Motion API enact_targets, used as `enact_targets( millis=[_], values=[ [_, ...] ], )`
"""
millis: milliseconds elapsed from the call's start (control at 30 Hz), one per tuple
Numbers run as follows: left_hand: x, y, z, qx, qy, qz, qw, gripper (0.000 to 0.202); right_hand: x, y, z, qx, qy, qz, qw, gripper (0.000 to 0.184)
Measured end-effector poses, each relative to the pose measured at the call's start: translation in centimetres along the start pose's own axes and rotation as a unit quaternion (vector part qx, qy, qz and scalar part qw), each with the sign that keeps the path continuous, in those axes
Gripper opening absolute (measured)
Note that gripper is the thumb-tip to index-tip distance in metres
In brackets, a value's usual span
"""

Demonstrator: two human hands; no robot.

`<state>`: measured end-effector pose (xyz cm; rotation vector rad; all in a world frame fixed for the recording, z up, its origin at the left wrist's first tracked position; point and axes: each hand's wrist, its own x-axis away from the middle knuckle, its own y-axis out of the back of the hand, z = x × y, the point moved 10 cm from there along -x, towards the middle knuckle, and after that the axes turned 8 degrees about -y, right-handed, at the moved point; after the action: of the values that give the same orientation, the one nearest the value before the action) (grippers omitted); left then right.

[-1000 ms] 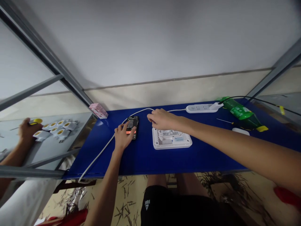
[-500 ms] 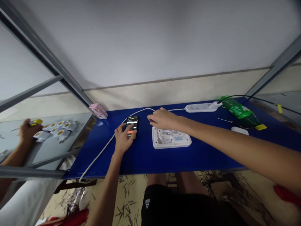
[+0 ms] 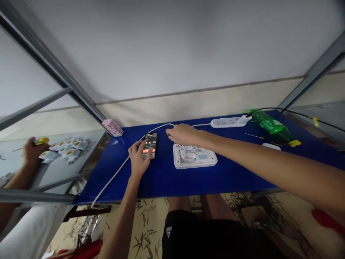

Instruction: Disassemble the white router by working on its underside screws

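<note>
- Currently, the left hand [image 3: 139, 158] is spreading loosely over the phone [image 3: 151, 143], fingers apart and not gripping; its screen is showing a running-time display above an orange button.
- The right hand [image 3: 183, 133] is bending over the rear edge of the white perforated device [image 3: 194, 163], fingers curled; whether they are pinching anything, I cannot tell.
- That device is lying flat on the blue table [image 3: 167, 180], to the right of the phone, with a blue-printed label facing up.
- The green bottle [image 3: 272, 126] is lying on its side at the table's right, its yellow cap [image 3: 294, 143] closing the neck and pointing towards the front; whether it is holding any liquid, I cannot tell.
- The pink box [image 3: 112, 127] is standing at the back left corner; its contents are not showing.
- The power strip [image 3: 223, 123] is holding a white plug [image 3: 244, 119] at its right end, near the bottle.
- On the neighbouring grey table, a co-worker's hand [image 3: 31, 151] is gripping a yellow-handled tool [image 3: 43, 140] beside several white sockets [image 3: 68, 149] with yellow insides.
</note>
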<state>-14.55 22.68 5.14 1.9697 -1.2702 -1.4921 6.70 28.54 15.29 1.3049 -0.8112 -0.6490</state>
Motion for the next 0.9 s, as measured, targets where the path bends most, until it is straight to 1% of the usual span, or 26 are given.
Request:
enact_targets(
  millis=[100, 167, 200, 267, 367, 467, 500, 567, 667, 767, 900],
  values=[
    [0.3, 0.1, -0.5, 0.006, -0.007, -0.028, 1.0, 0.046, 0.2, 0.3, 0.9, 0.02, 0.02, -0.001, 1.0, 0.029],
    [0.7, -0.3, -1.6, 0.035, -0.025, -0.033, 0.999, 0.045, 0.3, 0.5, 1.2, 0.035, 0.019, 0.002, 0.999, 0.027],
    [1.0, -0.7, -2.5, 0.06, -0.038, -0.025, 0.997, 0.046, 0.4, 0.6, 1.2, 0.04, 0.011, 0.008, 0.999, 0.028],
    [1.7, -2.0, -4.5, 0.122, -0.062, 0.012, 0.991, 0.049, 0.5, 0.5, 0.9, 0.042, -0.009, 0.024, 0.999, 0.032],
    [2.6, -4.5, -7.6, 0.203, -0.082, 0.088, 0.972, 0.06, 0.7, 0.6, 1.0, 0.037, 0.005, 0.029, 0.999, 0.031],
    [2.8, -6.5, -9.9, 0.234, -0.089, 0.145, 0.957, 0.078, 0.7, 0.7, 0.7, 0.034, -0.009, 0.034, 0.999, 0.03],
    [2.7, -7.0, -10.3, 0.237, -0.091, 0.159, 0.954, 0.084, 0.7, 0.6, 0.5, 0.034, -0.019, 0.038, 0.999, 0.033],
    [2.4, -7.7, -10.9, 0.24, -0.09, 0.179, 0.95, 0.092, 0.8, 0.6, 0.5, 0.032, -0.022, 0.039, 0.998, 0.035],
    [2.1, -8.4, -10.9, 0.242, -0.076, 0.199, 0.947, 0.098, 0.7, 0.8, 0.8, 0.026, -0.013, 0.023, 0.999, 0.031],
    [2.1, -8.6, -10.6, 0.244, -0.068, 0.199, 0.947, 0.103, 0.6, 0.8, 0.5, 0.022, -0.035, 0.015, 0.999, 0.034],
    [2.2, -8.6, -10.5, 0.238, -0.077, 0.193, 0.949, 0.101, 0.4, 0.8, 0.6, 0.013, -0.034, 0.001, 0.999, 0.032]
  ],
)
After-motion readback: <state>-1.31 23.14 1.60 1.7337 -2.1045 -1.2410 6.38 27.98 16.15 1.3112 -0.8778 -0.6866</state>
